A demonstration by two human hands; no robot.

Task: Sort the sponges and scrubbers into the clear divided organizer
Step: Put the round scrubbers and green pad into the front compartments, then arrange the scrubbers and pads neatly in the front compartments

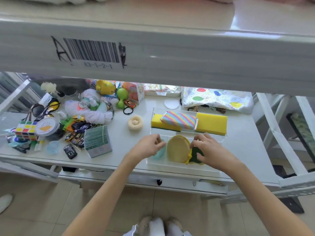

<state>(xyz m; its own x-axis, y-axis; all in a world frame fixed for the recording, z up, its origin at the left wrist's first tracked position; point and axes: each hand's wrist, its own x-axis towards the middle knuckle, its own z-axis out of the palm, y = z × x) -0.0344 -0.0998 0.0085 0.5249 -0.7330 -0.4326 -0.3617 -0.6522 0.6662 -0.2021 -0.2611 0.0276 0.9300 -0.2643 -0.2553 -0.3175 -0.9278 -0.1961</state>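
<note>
Your right hand [208,149] has its fingertips [194,144] curled in and pinching the right edge of a round tan pad [178,149] — flat, disc-shaped, finely woven by the look of it; the pad stands tilted on edge in the near row of the clear organizer [170,165], with a thin yellow rim showing along its right side. Under your right palm lies a dark green scrubber [196,155], coarse and flat, partly hidden. Your left hand [150,144] hovers at the organizer's near-left corner with its fingers bent close together; whether they hold anything you cannot tell, though a pale blue, see-through soft thing [159,153] sits just beneath them in the left compartment.

In the far row lie two yellow block sponges, one left [157,120] with a dark green scouring layer under it, one right [212,123]; a rainbow-striped cushion-shaped sponge [179,120] rests slantwise across the gap between them — overlapping the left one.

Outside the organizer, to its left on the glossy white table [119,155], sits a cream ring-shaped scrubber [135,123], nubbly and doughnut-like; farther left lie toy cars, yarn and a stack of green cards [97,142].
</note>
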